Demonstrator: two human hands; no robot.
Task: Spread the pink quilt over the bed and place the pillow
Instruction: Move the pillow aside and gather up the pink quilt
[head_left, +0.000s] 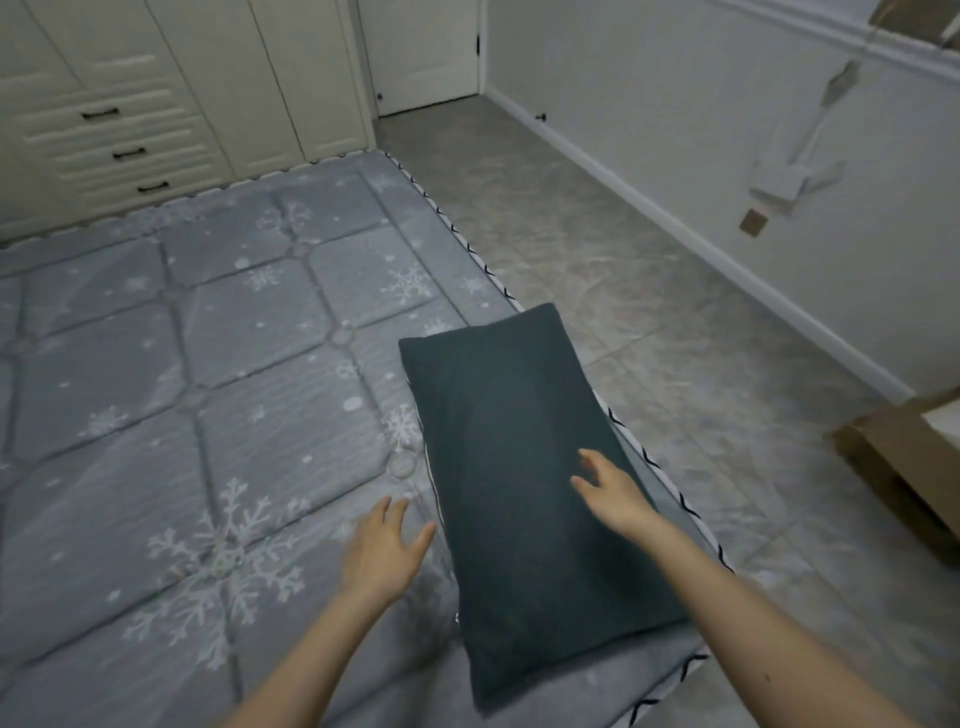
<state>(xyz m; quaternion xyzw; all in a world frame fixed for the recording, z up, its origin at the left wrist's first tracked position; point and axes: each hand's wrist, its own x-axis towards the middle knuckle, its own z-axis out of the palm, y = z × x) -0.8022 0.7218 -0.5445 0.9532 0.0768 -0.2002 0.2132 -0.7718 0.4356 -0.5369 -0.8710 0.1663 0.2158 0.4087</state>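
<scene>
A dark teal pillow (519, 467) lies lengthwise along the right edge of the bed (234, 364), which is covered by a grey quilted pad with white snowflakes. My right hand (613, 493) is over the pillow's right side with fingers spread and relaxed, holding nothing. My left hand (387, 548) hovers just left of the pillow above the bed, fingers open. No pink quilt is in view.
A cream wardrobe with drawers (119, 150) stands behind the bed's far side. Tiled floor (623, 270) runs along the bed's right side to a closed door (426, 52). A cardboard box (909, 467) sits on the floor at right.
</scene>
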